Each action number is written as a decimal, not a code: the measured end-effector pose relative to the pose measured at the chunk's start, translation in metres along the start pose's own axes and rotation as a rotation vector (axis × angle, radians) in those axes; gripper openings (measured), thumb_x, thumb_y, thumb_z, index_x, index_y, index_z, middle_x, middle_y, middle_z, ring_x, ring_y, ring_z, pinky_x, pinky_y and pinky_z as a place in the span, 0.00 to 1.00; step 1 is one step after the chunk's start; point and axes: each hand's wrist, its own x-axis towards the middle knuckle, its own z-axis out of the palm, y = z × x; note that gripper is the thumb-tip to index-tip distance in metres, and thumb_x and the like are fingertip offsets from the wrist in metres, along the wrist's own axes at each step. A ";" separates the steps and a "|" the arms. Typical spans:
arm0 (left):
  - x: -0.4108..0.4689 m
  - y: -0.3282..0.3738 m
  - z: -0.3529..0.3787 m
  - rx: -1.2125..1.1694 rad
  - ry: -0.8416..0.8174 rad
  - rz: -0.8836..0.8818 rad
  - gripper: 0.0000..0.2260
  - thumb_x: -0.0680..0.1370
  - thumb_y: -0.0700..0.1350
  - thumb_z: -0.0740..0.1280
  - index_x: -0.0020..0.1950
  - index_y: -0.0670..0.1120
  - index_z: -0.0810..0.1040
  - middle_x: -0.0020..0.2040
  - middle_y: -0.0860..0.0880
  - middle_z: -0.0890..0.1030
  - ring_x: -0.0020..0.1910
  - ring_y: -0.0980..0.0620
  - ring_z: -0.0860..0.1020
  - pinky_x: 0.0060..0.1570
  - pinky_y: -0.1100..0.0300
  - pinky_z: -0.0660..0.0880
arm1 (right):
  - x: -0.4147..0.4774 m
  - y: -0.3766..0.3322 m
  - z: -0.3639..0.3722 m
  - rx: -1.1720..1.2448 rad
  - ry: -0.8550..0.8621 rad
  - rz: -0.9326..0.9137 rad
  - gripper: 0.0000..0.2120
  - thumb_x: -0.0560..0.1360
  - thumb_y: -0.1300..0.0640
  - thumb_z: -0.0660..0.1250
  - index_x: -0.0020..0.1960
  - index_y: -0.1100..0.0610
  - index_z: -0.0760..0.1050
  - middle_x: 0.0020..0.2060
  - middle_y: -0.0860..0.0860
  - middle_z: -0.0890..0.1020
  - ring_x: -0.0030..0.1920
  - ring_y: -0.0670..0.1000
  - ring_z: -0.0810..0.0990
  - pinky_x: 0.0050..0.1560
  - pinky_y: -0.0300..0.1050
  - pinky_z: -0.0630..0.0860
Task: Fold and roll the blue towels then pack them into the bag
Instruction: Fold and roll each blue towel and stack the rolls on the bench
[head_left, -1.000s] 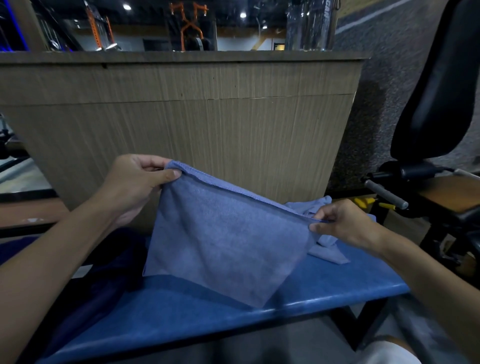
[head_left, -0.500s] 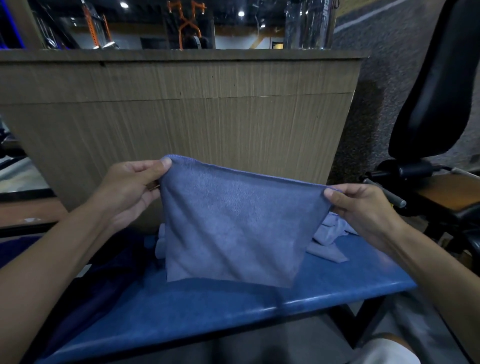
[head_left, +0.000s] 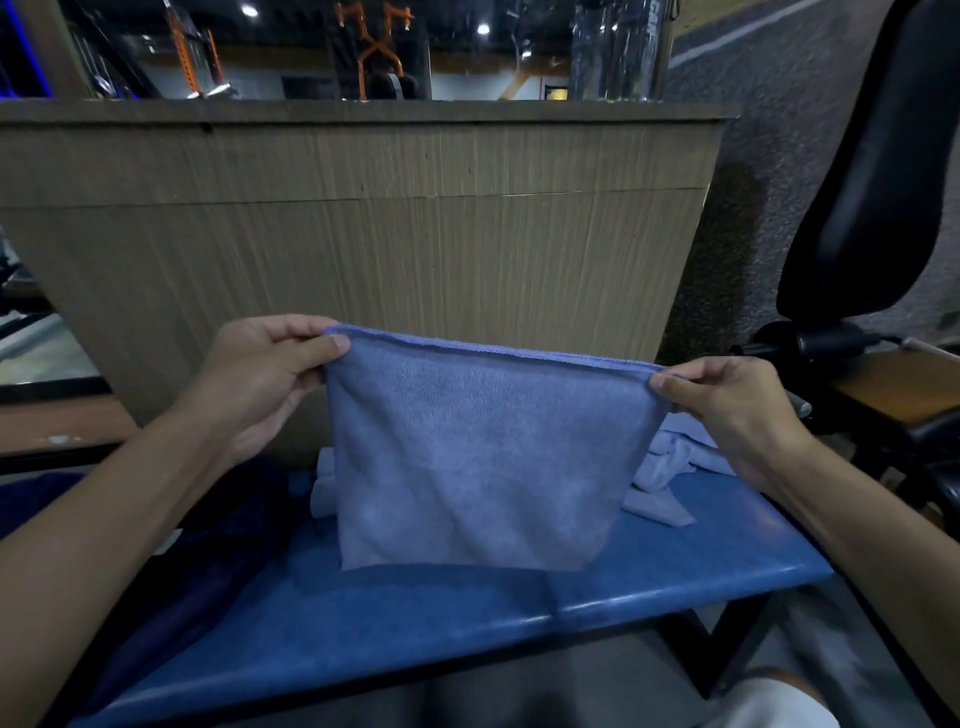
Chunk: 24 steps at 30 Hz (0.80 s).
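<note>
Here the towel (head_left: 467, 457) hangs below both pinching hands, left (head_left: 265, 379) and right (head_left: 727, 410), top edge stretched level over the bench (head_left: 467, 613).

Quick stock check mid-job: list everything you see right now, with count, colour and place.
towel: one, blue, hanging over the bench
loose towels: count unclear, pale blue, crumpled on bench behind it
bench: one, blue, below the hands
dark fabric: one, navy, bench's left end; maybe the bag
wooden panel: one, brown, behind bench
seat back: one, black, far right
left hand: pinches towel's top left corner
right hand: pinches top right corner
</note>
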 end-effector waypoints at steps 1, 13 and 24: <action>0.001 -0.001 -0.001 0.021 0.006 0.009 0.07 0.75 0.30 0.67 0.43 0.41 0.80 0.35 0.50 0.84 0.38 0.56 0.82 0.41 0.66 0.80 | 0.001 -0.001 0.000 -0.009 0.018 -0.004 0.04 0.71 0.64 0.74 0.40 0.64 0.81 0.33 0.56 0.80 0.32 0.44 0.76 0.35 0.33 0.73; -0.002 -0.002 0.002 0.230 -0.080 0.138 0.09 0.77 0.38 0.69 0.39 0.46 0.85 0.39 0.50 0.86 0.40 0.58 0.83 0.40 0.70 0.76 | 0.004 -0.015 -0.002 -0.068 0.074 -0.058 0.09 0.73 0.63 0.73 0.44 0.69 0.79 0.38 0.65 0.81 0.39 0.54 0.77 0.44 0.49 0.75; 0.002 -0.011 -0.014 0.607 0.014 0.402 0.15 0.75 0.35 0.72 0.36 0.55 0.83 0.35 0.64 0.83 0.35 0.66 0.80 0.40 0.75 0.73 | -0.001 -0.019 -0.008 -0.231 -0.041 -0.098 0.07 0.70 0.64 0.75 0.38 0.64 0.78 0.41 0.66 0.82 0.39 0.55 0.78 0.49 0.57 0.77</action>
